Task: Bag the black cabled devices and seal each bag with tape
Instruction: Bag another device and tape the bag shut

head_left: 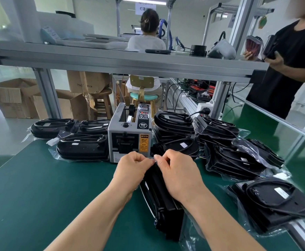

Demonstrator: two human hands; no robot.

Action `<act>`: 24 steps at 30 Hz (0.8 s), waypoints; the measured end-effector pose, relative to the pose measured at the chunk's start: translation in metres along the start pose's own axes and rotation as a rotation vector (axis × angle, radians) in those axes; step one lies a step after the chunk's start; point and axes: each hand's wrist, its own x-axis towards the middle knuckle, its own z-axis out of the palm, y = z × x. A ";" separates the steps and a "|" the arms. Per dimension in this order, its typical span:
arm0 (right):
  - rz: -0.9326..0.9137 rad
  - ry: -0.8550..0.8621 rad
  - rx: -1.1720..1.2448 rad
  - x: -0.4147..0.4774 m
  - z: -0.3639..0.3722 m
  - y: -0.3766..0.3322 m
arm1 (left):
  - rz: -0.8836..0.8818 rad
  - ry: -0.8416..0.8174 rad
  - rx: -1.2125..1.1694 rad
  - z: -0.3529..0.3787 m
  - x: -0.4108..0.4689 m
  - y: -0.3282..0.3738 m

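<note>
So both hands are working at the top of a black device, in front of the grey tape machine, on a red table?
Nearly: the head view shows the table is green, not red. Left hand and right hand do work at the top of the black device, before the grey tape machine.

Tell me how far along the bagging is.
Done: three bagged devices lie left of the dispenser. In hand: the left hand and right hand pinch tape over the device before it. Left: the right pile looks bagged; whether it is sealed cannot be told.
</note>
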 end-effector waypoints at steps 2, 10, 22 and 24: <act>-0.006 0.005 0.000 -0.001 0.000 -0.001 | -0.002 0.011 0.029 0.001 0.000 0.001; -0.002 -0.013 0.053 -0.002 -0.002 -0.002 | -0.043 -0.137 0.016 -0.006 0.002 0.003; 0.026 -0.345 -0.126 -0.003 -0.016 -0.012 | -0.137 -0.171 -0.174 -0.009 -0.014 0.007; 0.015 -0.417 -0.199 -0.003 -0.017 -0.017 | -0.105 -0.159 -0.168 -0.013 -0.022 0.002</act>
